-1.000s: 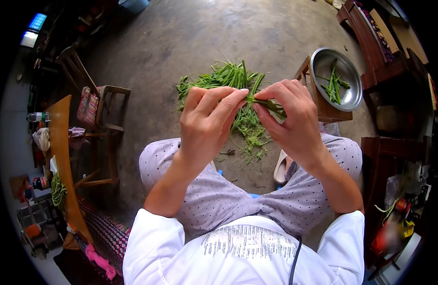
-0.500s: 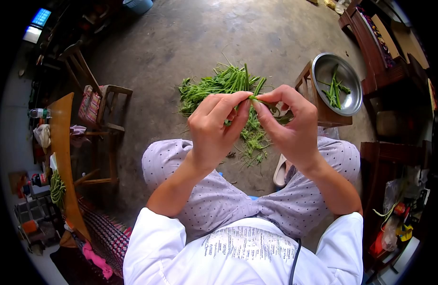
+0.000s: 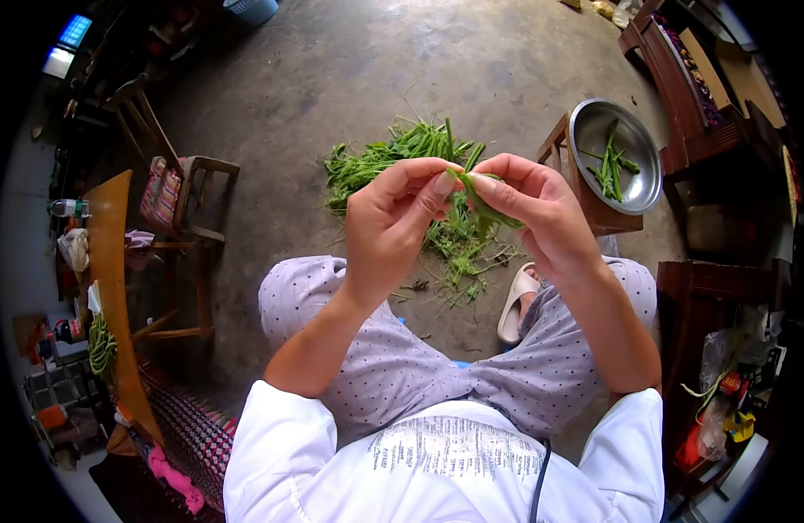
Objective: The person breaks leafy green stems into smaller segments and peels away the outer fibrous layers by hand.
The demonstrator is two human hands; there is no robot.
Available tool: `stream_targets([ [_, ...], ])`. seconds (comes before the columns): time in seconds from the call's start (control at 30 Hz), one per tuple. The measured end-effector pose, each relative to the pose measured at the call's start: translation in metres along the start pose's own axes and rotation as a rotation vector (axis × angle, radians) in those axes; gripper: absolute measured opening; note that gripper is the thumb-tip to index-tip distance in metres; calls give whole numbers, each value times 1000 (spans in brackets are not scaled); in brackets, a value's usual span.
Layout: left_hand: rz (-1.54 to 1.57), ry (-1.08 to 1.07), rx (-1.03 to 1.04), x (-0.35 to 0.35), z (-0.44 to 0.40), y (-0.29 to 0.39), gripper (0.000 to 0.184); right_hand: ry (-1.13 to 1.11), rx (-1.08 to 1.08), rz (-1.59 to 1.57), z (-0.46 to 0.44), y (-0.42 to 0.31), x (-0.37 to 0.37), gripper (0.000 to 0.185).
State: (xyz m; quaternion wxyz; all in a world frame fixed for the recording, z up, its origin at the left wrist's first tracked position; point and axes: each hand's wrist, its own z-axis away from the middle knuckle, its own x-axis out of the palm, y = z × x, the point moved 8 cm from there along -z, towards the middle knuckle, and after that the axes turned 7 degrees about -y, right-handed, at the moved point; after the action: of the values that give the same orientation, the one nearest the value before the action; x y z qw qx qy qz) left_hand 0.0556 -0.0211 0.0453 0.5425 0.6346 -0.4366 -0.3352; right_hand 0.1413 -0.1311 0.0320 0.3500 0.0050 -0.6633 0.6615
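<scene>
My left hand (image 3: 391,218) and my right hand (image 3: 548,213) meet in front of me, thumbs and forefingers pinched on a leafy green stalk (image 3: 486,212). Its leaf hangs beneath the fingers of my right hand, and a thin green end shows between the two thumbs. Beyond my hands, a heap of green stalks (image 3: 411,146) lies on the floor, partly covered by them. Loose leaves and trimmings (image 3: 463,261) are scattered on its near side. To the right, several cut stalks (image 3: 611,166) rest in a metal basin (image 3: 639,196).
The basin stands on a wooden stool (image 3: 604,216). At left are a wooden chair (image 3: 214,164) with a cushion and a table edge (image 3: 112,261). Dark wooden furniture (image 3: 681,144) lines the right side. A blue basket (image 3: 252,9) sits at the far back.
My left thumb has moved up against the stalk and my right hand has turned, bringing the leaf into clearer view. The heap and the basin's contents look the same.
</scene>
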Motion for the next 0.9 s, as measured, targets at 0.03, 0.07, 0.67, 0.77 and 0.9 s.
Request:
stream_targets([
  [0.03,94,-11,-35,1,-2,-4,18,6,-37,54,0,-3,1,17],
  [0.07,189,-22,-70,1,-3,-8,19,12,-73,108,0,-6,2,16],
  [0.67,622,-43,-273,0,-5,-30,20,71,-131,601,1,-13,9,14],
  [0.77,686,-44,-268,-3,-5,-30,20,37,-80,673,0,-9,6,14],
  [0.9,722,-21,-236,-12,-8,-29,21,10,-66,645,0,-10,9,14],
])
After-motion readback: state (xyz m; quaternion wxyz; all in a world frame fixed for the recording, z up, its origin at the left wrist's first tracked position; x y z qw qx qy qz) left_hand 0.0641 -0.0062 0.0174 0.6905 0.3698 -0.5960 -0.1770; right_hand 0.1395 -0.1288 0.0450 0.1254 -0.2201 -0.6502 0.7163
